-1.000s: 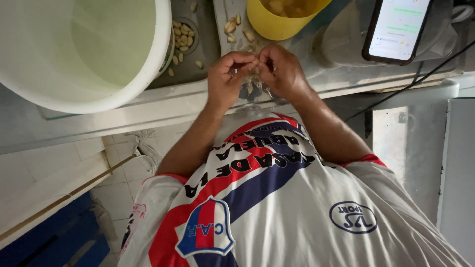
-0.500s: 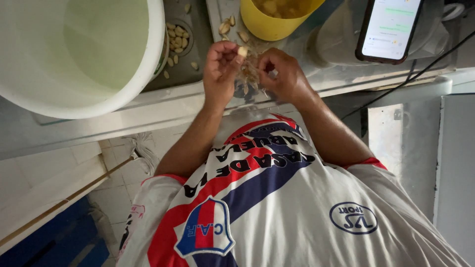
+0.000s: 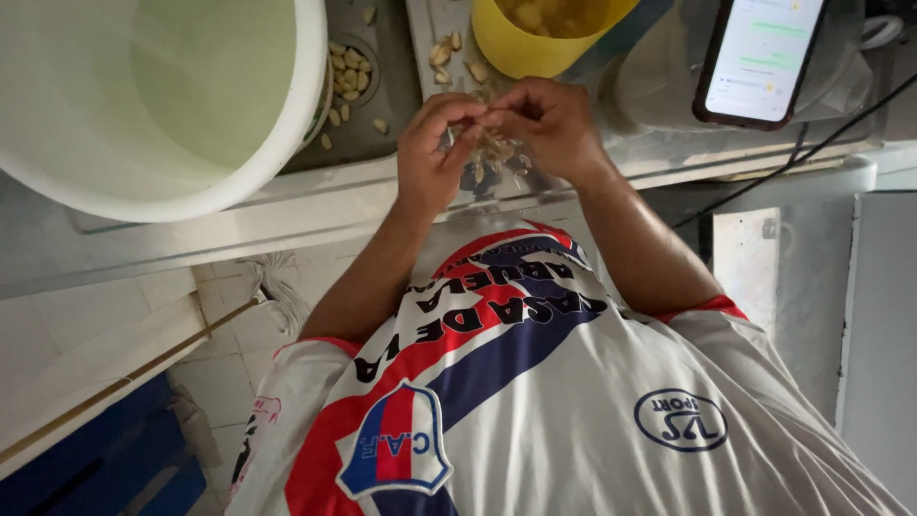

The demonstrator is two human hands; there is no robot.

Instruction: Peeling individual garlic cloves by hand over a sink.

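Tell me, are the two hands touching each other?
Touching. The head view shows the fingertips of the left hand meeting those of the right hand around a small pale piece, with no gap between them.

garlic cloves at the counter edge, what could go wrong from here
The left hand and right hand work a small clove between the fingertips right over the counter edge; a slip could drop it to the tiled floor. Peel scraps pile beneath the hands and may spill off. The phone leans close by with its cable hanging over the edge; an elbow might snag it.
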